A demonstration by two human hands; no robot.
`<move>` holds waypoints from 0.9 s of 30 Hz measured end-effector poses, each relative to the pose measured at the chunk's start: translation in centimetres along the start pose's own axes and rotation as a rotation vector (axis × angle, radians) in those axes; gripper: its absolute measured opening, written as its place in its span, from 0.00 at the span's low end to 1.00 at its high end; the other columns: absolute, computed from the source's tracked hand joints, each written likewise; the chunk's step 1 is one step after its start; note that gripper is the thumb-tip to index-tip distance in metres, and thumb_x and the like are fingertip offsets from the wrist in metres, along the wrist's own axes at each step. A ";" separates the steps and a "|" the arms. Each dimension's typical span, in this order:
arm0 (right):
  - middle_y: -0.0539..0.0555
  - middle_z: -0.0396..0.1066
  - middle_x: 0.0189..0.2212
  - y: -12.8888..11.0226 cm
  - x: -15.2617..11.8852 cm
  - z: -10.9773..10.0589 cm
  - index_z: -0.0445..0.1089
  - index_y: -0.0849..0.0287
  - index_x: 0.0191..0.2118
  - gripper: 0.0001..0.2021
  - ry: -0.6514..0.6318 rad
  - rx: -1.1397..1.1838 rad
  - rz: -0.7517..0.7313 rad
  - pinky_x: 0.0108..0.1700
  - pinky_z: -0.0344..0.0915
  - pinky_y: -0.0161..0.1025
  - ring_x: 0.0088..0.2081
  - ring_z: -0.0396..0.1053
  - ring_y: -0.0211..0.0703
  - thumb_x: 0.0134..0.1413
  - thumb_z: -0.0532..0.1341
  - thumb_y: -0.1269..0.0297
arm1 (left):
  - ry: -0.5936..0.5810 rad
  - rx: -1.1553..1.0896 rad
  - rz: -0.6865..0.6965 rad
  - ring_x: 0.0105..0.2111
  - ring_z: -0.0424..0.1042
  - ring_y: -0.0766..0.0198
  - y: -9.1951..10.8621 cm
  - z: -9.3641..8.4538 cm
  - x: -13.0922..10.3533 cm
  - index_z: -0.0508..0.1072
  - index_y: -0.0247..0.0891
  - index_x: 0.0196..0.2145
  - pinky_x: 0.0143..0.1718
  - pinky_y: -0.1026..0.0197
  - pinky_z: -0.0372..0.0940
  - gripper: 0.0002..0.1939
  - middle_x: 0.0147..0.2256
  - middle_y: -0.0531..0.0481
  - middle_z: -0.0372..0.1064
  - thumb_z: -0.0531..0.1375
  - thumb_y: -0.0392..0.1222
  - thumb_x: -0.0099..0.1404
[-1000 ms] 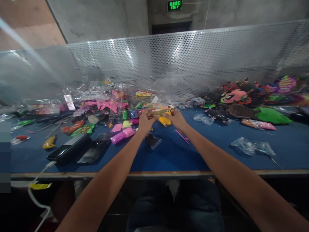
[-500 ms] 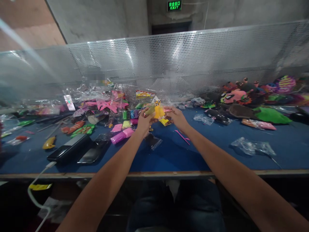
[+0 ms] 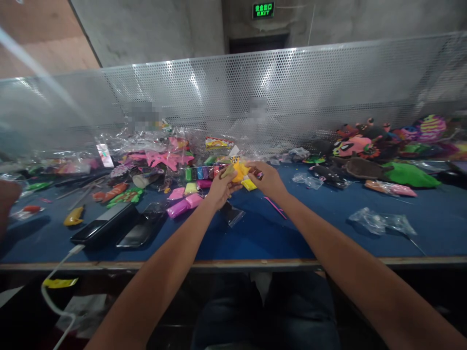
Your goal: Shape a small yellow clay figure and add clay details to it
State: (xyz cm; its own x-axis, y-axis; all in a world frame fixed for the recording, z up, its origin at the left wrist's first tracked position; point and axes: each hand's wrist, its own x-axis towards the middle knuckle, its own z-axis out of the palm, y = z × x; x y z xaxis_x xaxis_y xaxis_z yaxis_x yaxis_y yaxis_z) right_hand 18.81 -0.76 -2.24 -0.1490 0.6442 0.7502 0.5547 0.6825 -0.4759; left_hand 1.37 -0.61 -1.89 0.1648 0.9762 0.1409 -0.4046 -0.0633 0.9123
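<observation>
A small yellow clay figure (image 3: 240, 171) with a dark-and-white face at its top is held above the table, leaning left. My left hand (image 3: 219, 189) is closed around its left side, where an olive-green part shows between the fingers. From the right, my right hand (image 3: 269, 179) pinches the figure's edge with thumb and fingers. Just below it lies a bright yellow packet (image 3: 250, 184). A small clear bag with dark contents (image 3: 233, 215) rests under my left hand, and a thin purple stick (image 3: 276, 207) lies below my right wrist.
Pink clay packs (image 3: 184, 204), a black phone (image 3: 144, 226) and a power bank (image 3: 104, 223) with a white cable lie left. Plush-like clay animals (image 3: 365, 167) and a crumpled plastic bag (image 3: 381, 221) sit right. A perforated metal screen (image 3: 310, 92) stands behind. Another person's hand (image 3: 8, 199) shows far left.
The yellow figure has tilted to the left. My right hand has moved in and its fingers have closed on the figure's side. Another person's hand has appeared at the left edge.
</observation>
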 end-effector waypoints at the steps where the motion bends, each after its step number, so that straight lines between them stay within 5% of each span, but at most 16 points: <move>1: 0.54 0.74 0.40 0.1 0.0 -0.1 0.73 0.55 0.48 0.15 -0.007 -0.046 -0.031 0.43 0.69 0.41 0.35 0.71 0.41 0.55 0.57 0.69 | -0.005 0.000 -0.006 0.30 0.74 0.67 0.0 0.0 -0.1 0.68 0.40 0.48 0.37 0.57 0.74 0.21 0.41 0.48 0.73 0.67 0.38 0.58; 12: 0.58 0.71 0.45 -0.9 0.0 -1.0 0.76 0.52 0.43 0.12 -0.079 -0.496 -0.210 0.36 0.66 0.38 0.45 0.69 0.49 0.59 0.58 0.71 | -0.031 -0.004 -0.045 0.30 0.74 0.66 0.2 0.5 -0.7 0.68 0.38 0.43 0.37 0.56 0.74 0.16 0.37 0.48 0.72 0.66 0.34 0.58; 18: 0.56 0.73 0.39 0.2 0.2 0.0 0.76 0.56 0.39 0.08 0.067 -0.114 -0.152 0.44 0.69 0.43 0.41 0.70 0.45 0.58 0.59 0.69 | -0.002 0.004 -0.020 0.30 0.74 0.66 0.4 0.6 -0.5 0.68 0.38 0.44 0.37 0.57 0.74 0.17 0.39 0.47 0.72 0.66 0.33 0.57; 22: 0.53 0.74 0.38 1.0 0.1 0.9 0.75 0.56 0.39 0.07 0.124 0.133 -0.003 0.40 0.70 0.43 0.34 0.70 0.42 0.56 0.60 0.66 | -0.014 0.015 -0.056 0.29 0.75 0.66 0.2 0.5 -0.4 0.66 0.38 0.41 0.38 0.55 0.74 0.18 0.35 0.50 0.72 0.67 0.31 0.56; 27: 0.54 0.73 0.41 0.6 -0.1 0.4 0.74 0.54 0.44 0.10 0.072 -0.007 -0.097 0.43 0.70 0.44 0.36 0.70 0.42 0.57 0.59 0.67 | -0.063 -0.018 -0.074 0.32 0.76 0.65 0.0 0.4 -0.4 0.65 0.39 0.42 0.43 0.51 0.74 0.20 0.35 0.51 0.71 0.68 0.31 0.54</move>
State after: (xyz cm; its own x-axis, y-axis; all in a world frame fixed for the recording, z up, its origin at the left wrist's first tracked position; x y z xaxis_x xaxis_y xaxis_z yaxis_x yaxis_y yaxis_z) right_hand 18.84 -0.25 -2.78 -0.1437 0.5486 0.8237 0.5462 0.7380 -0.3963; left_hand 1.64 -1.12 -1.79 0.2509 0.9630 0.0983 -0.4056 0.0124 0.9140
